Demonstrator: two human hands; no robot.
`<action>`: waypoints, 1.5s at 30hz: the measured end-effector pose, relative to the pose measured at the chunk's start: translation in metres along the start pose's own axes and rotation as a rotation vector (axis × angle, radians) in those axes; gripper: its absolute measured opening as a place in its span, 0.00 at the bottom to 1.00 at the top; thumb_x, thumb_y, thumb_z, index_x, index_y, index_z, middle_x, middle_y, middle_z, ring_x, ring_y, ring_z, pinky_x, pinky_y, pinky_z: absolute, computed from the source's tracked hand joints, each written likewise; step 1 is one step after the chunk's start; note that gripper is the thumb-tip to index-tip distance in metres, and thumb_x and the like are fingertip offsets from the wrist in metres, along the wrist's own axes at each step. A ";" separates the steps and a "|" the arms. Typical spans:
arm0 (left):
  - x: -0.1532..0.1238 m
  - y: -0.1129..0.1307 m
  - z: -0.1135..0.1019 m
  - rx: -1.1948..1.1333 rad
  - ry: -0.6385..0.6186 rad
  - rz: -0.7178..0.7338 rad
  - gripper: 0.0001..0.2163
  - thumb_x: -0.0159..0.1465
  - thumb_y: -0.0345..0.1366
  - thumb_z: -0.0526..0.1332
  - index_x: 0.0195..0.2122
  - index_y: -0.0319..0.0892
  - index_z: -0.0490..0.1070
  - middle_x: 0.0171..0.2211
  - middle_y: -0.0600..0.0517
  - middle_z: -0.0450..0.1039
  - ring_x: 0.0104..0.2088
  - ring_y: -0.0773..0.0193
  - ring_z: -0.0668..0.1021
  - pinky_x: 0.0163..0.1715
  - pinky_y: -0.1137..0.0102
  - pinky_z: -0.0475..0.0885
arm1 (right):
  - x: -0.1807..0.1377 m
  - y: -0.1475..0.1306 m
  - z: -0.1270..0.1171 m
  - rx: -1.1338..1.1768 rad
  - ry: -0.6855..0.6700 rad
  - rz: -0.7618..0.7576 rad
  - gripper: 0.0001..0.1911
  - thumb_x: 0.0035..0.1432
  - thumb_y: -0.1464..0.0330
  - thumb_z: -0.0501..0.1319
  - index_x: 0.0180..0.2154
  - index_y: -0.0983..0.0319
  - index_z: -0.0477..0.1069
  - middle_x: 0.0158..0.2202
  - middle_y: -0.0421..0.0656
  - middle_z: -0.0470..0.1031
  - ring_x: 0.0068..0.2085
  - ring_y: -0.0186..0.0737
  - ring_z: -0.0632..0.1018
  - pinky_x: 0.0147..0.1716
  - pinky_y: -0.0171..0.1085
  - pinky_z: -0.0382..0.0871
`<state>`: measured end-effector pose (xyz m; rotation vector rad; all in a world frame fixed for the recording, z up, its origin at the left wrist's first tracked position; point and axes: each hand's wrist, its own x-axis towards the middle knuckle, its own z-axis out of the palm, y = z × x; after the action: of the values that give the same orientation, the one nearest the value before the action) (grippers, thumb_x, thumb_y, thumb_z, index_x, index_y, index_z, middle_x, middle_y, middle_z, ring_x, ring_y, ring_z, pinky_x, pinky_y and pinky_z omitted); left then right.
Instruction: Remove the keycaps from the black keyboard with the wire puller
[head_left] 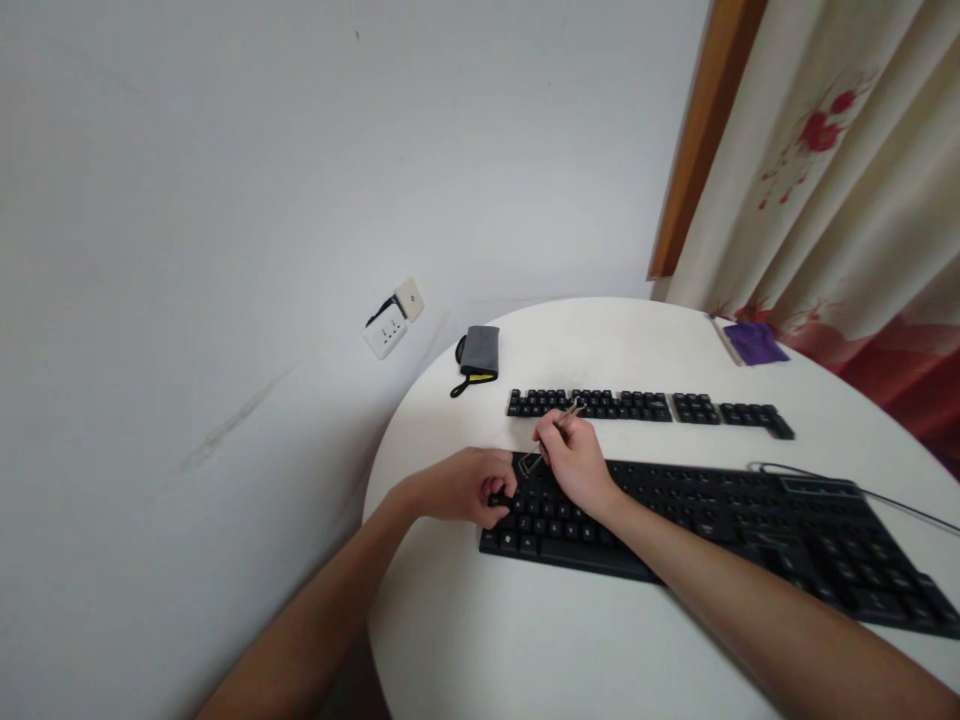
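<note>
A black keyboard (585,555) lies across the white round table, its upper rows showing bare key sockets. My left hand (472,487) is at its left end, with thumb and fingers pinched around a black keycap (499,498). Whether that keycap is loose or seated on the board I cannot tell. My right hand (574,455) is closed on a wire keycap puller (531,462) over the upper left of the keyboard. The puller's thin wire loop points toward my left hand. Beyond my right hand, removed keycaps (645,405) stand in neat rows, partly hidden by it.
A grey pouch (480,350) with a black loop sits at the table's far left. At the far right lies a purple cloth (755,343). The keyboard cable (892,503) runs off to the right. A wall socket (386,331) and a curtain (825,180) border the table (442,610).
</note>
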<state>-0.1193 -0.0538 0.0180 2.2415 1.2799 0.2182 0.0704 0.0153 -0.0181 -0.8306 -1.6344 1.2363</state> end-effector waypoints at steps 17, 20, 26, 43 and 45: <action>0.014 -0.035 -0.022 -0.342 0.401 -0.159 0.11 0.59 0.41 0.66 0.32 0.40 0.68 0.32 0.53 0.69 0.34 0.66 0.72 0.34 0.72 0.71 | 0.001 0.002 0.000 -0.009 -0.019 0.003 0.15 0.64 0.64 0.54 0.26 0.60 0.69 0.17 0.35 0.64 0.20 0.35 0.66 0.24 0.34 0.59; 0.036 -0.053 -0.030 -0.362 0.568 -0.208 0.17 0.52 0.39 0.72 0.38 0.40 0.69 0.33 0.53 0.73 0.35 0.65 0.76 0.37 0.70 0.74 | 0.001 0.002 -0.001 -0.016 -0.011 -0.001 0.15 0.63 0.63 0.54 0.26 0.60 0.69 0.17 0.35 0.64 0.20 0.35 0.66 0.23 0.34 0.59; 0.049 -0.060 -0.007 -0.161 0.650 -0.157 0.09 0.59 0.38 0.66 0.38 0.40 0.75 0.36 0.49 0.76 0.33 0.65 0.78 0.36 0.70 0.76 | 0.001 0.002 -0.003 0.018 0.042 -0.006 0.15 0.64 0.63 0.54 0.26 0.60 0.69 0.17 0.35 0.64 0.20 0.34 0.65 0.22 0.33 0.57; 0.048 -0.074 0.017 0.102 0.727 -0.118 0.06 0.58 0.35 0.71 0.37 0.46 0.82 0.37 0.49 0.75 0.42 0.59 0.76 0.46 0.64 0.70 | -0.004 -0.002 -0.002 -0.003 0.023 -0.022 0.16 0.65 0.63 0.54 0.26 0.61 0.70 0.19 0.36 0.65 0.21 0.34 0.66 0.25 0.34 0.58; 0.048 -0.072 0.016 0.126 0.742 -0.098 0.06 0.58 0.35 0.71 0.37 0.45 0.81 0.37 0.49 0.74 0.41 0.60 0.75 0.46 0.64 0.69 | -0.005 -0.002 -0.002 0.001 0.023 -0.024 0.16 0.65 0.63 0.54 0.26 0.61 0.70 0.19 0.36 0.65 0.21 0.34 0.65 0.25 0.34 0.58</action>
<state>-0.1414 0.0091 -0.0394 2.2702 1.7998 1.0290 0.0743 0.0115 -0.0172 -0.8194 -1.6211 1.2068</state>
